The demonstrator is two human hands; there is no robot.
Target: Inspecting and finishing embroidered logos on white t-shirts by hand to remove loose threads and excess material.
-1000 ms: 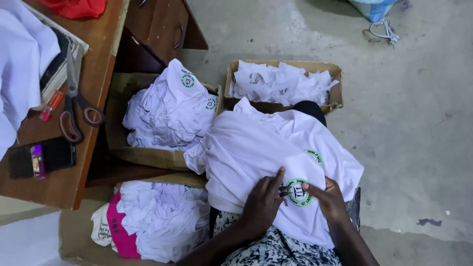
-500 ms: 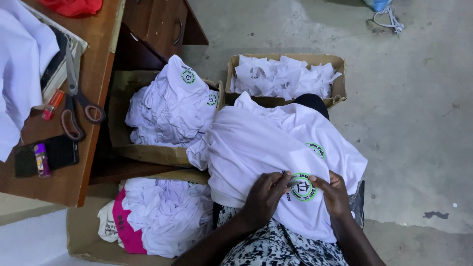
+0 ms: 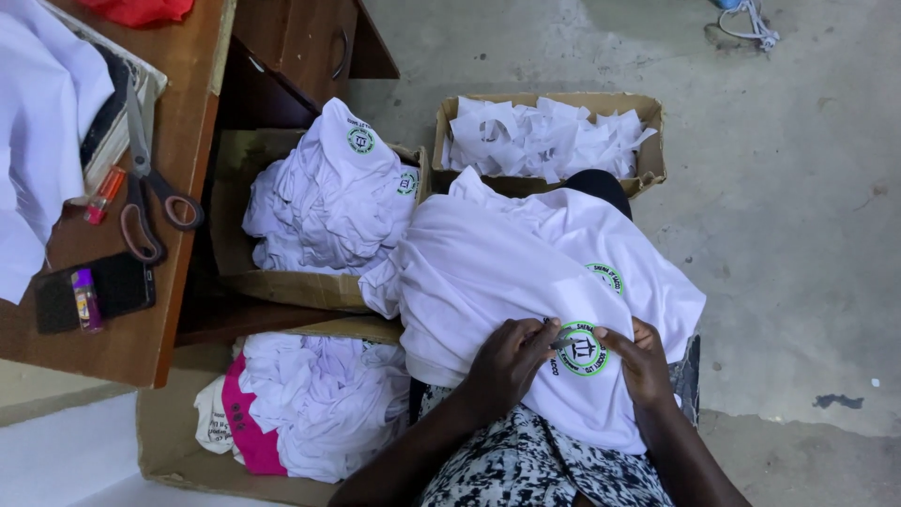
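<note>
Hands worked at your lap: your left hand and right hand pinched the shirt taut around its badge. Boxes of white cloth sat at twelve o'clock, within reach; scissors at ten.

Wooden table, left: large scissors; black phone with a small purple lighter beside it; small orange-capped tube; white cloth draped over the edge; red fabric at the far corner.

Concrete floor: cardboard box holding white scraps; second box heaped with white garments; third box, nearest, with white and pink garments.
</note>
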